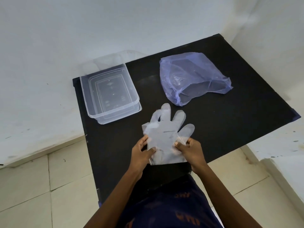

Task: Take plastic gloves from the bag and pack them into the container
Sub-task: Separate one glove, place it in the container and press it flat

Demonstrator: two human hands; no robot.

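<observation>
A clear plastic glove (166,130) is held above the near part of the black table (222,112), fingers pointing away from me. My left hand (142,151) pinches its left edge with thumb on top. My right hand (189,149) pinches its right edge near the cuff. A clear rectangular container (92,106) stands open at the table's left, sitting on what looks like its lid. The blue translucent bag (194,78) lies at the back right, its mouth facing me, with more clear plastic faintly visible inside.
White walls close in behind and to the left of the table. Tiled floor lies on both sides. The table's near edge is at my body; bare black surface runs between the container and the bag.
</observation>
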